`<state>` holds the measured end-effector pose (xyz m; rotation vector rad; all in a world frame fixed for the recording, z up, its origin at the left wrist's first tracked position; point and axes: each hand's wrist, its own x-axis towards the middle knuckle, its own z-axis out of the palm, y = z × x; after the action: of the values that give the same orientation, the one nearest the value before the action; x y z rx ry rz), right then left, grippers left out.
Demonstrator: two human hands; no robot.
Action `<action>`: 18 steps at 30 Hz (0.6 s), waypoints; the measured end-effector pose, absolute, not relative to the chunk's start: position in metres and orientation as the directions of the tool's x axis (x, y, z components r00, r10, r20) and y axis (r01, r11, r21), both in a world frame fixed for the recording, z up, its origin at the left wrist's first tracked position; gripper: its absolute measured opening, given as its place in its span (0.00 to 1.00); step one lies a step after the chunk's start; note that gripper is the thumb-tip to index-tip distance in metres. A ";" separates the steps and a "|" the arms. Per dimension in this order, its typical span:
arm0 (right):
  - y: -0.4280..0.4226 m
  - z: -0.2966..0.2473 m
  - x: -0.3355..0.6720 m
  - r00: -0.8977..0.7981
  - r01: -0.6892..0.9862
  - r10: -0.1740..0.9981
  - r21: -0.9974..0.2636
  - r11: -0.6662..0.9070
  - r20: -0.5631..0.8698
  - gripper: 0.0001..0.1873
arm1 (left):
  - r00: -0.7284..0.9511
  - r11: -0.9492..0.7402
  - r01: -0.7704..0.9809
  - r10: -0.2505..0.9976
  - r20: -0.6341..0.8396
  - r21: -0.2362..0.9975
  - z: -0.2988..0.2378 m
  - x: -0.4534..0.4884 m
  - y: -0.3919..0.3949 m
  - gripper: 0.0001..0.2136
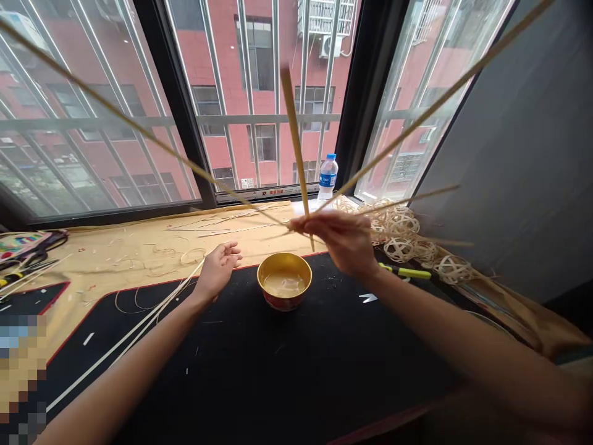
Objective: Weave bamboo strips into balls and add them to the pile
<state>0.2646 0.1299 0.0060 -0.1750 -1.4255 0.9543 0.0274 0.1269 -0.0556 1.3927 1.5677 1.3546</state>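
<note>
My right hand is raised over the black mat, pinched shut on several long thin bamboo strips that cross at my fingers and fan out up and to both sides. My left hand hovers palm up just left of a gold bowl, fingers loosely apart, holding nothing. The bowl holds a pale liquid. More loose strips lie on the mat under my left forearm.
Several woven bamboo balls are heaped at the right by the window. A yellow-handled tool lies beside them. A water bottle stands on the sill. Scissors and tools lie at far left. Barred windows are ahead.
</note>
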 end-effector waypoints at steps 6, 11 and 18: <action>0.106 -0.049 0.252 -0.301 -0.270 0.650 -0.716 0.644 0.698 0.07 | -0.262 -0.101 0.320 0.946 0.190 0.942 -0.054 0.002 0.130 0.19; 0.098 -0.068 0.242 -0.433 -0.352 0.530 -0.678 0.645 0.729 0.13 | -0.196 -0.149 0.404 0.950 0.244 0.902 -0.021 -0.018 0.127 0.17; 0.091 -0.065 0.248 -0.487 -0.298 0.636 -0.798 0.524 0.599 0.11 | 0.530 -0.463 0.491 0.831 0.168 0.738 0.018 0.042 0.120 0.13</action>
<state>0.2479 0.0910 -0.0647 -0.2845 -1.7484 1.1490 0.0419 0.1197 0.0180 2.1358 1.0674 0.6939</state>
